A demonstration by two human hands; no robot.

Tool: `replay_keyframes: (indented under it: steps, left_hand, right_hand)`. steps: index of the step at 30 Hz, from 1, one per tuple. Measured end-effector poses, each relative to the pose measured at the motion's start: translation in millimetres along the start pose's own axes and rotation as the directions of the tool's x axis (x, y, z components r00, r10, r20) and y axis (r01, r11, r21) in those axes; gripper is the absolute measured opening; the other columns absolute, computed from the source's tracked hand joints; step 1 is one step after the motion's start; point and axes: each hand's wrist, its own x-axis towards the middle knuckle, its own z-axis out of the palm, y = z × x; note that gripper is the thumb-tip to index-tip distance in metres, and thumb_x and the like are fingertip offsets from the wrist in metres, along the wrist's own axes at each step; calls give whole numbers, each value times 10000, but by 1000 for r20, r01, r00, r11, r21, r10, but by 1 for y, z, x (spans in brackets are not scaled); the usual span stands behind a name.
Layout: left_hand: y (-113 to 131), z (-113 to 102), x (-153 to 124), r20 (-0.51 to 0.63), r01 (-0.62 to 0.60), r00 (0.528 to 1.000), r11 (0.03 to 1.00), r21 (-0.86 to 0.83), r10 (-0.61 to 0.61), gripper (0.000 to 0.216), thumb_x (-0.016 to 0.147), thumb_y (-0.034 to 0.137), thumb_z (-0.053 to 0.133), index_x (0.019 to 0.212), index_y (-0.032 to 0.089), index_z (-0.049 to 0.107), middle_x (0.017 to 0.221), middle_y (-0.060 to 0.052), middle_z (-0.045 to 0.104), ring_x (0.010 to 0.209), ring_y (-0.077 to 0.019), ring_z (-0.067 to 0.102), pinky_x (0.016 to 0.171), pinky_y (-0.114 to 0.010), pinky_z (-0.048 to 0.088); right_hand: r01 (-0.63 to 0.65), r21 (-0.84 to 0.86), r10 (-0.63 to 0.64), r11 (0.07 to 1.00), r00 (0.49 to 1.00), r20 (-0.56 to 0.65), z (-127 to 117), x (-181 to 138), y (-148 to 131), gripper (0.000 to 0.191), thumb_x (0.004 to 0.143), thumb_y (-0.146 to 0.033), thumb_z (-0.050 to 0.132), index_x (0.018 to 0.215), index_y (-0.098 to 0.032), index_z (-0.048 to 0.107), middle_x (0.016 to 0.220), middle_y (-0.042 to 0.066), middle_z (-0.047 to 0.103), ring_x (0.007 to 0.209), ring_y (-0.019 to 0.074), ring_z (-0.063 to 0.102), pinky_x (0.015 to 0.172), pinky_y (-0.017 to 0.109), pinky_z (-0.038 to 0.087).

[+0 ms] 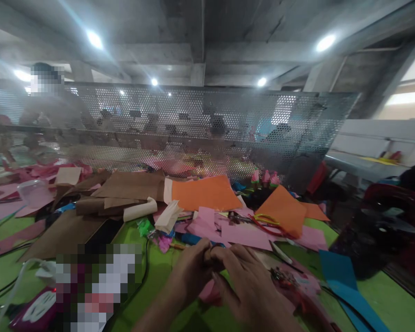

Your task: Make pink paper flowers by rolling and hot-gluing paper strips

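Observation:
My left hand (190, 272) and my right hand (249, 286) meet low in the middle of the view, fingertips pinched together over a green table (383, 295). Both close on a small pink paper piece (209, 290) that shows just below the fingers; most of it is hidden by the hands. Pink paper sheets (245, 233) lie right behind the hands.
Orange sheets (207, 193), brown paper (131, 186), a blue sheet (346, 281), scissors with red handles (266, 221) and scraps litter the table. A clear plastic cup (34, 191) stands at left. A perforated metal screen (193, 124) runs behind, with people beyond it.

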Motion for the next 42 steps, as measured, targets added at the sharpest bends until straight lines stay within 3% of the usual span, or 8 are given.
replay_keyframes:
  steps: [4, 8, 12, 25, 30, 35, 42]
  left_hand:
    - [7, 0, -1, 14, 6, 1000, 999, -46, -5, 263, 650, 95, 657, 620, 188, 413, 592, 69, 379, 594, -92, 321, 553, -215, 280]
    - [6, 0, 3, 61, 52, 997, 980, -192, -41, 239, 649, 144, 719, 709, 173, 489, 679, 36, 483, 665, -114, 460, 592, -208, 353]
    - [-1, 1, 5, 34, 65, 998, 979, -192, -60, 251, 623, 165, 756, 718, 172, 525, 699, 20, 524, 705, -136, 513, 605, -211, 376]
    - [4, 15, 0, 29, 106, 994, 921, -375, -102, 308, 615, 133, 689, 570, 187, 389, 597, 56, 384, 603, -100, 382, 578, -229, 341]
    - [11, 8, 4, 104, 122, 991, 897, -425, -85, 339, 580, 159, 726, 642, 191, 395, 654, 48, 424, 642, -103, 414, 591, -224, 338]
    - [11, 1, 7, 101, 97, 993, 945, -313, -69, 360, 608, 200, 734, 708, 199, 388, 683, 62, 388, 644, -89, 396, 556, -199, 288]
    - [8, 8, 5, 93, 85, 994, 924, -372, -54, 322, 582, 157, 712, 638, 190, 397, 633, 66, 392, 610, -82, 364, 566, -205, 301]
  right_hand:
    - [-46, 71, 45, 996, 999, 8, 5, 0, 5, 232, 826, -51, 518, 984, -221, 511, 926, 50, 631, 887, 243, 547, 748, 380, 441]
    - [-93, 208, 105, 974, 993, -47, 0, 2, 11, 273, 800, -53, 543, 1011, -224, 513, 996, 54, 617, 916, 214, 563, 774, 341, 471]
    - [-85, 208, 102, 974, 992, -73, -1, 1, 13, 251, 802, -81, 552, 1002, -231, 529, 996, 61, 622, 905, 217, 573, 758, 339, 484]
    - [-65, 85, 63, 994, 998, 30, 9, -1, 6, 203, 807, -78, 516, 950, -218, 484, 925, 63, 611, 859, 246, 574, 726, 396, 469]
    - [-90, 188, 98, 978, 995, -31, 5, 2, 8, 250, 791, -79, 544, 990, -228, 516, 967, 66, 624, 865, 227, 581, 721, 343, 483]
    - [-44, 193, 78, 980, 982, -172, -3, 3, 14, 236, 829, -104, 548, 1016, -248, 532, 927, 39, 636, 753, 190, 567, 665, 309, 475]
    - [-46, 135, 54, 990, 997, -55, 7, 1, 8, 285, 790, -68, 560, 1018, -230, 502, 973, 62, 631, 879, 235, 583, 725, 357, 472]
